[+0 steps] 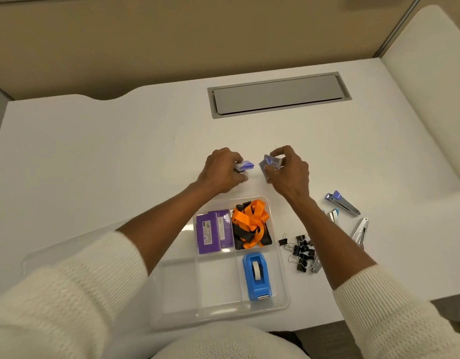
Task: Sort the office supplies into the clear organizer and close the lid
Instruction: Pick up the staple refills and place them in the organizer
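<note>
Mid-sort, the left hand and right hand each pinch a small purple box beyond the clear organizer's far edge, next needing placement into a compartment.

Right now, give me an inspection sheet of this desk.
Surface: white desk, items grouped near front.
Job's things: clear organizer, open, holds purple boxes, orange lanyard, blue tape dispenser; lid lies to its left.
Clutter: binder clips and staplers loose on desk, right of organizer.
Grippers: left hand and right hand each hold a small purple item.
Cables: nothing seen.
Surroundings: grey hatch, tan partition.
</note>
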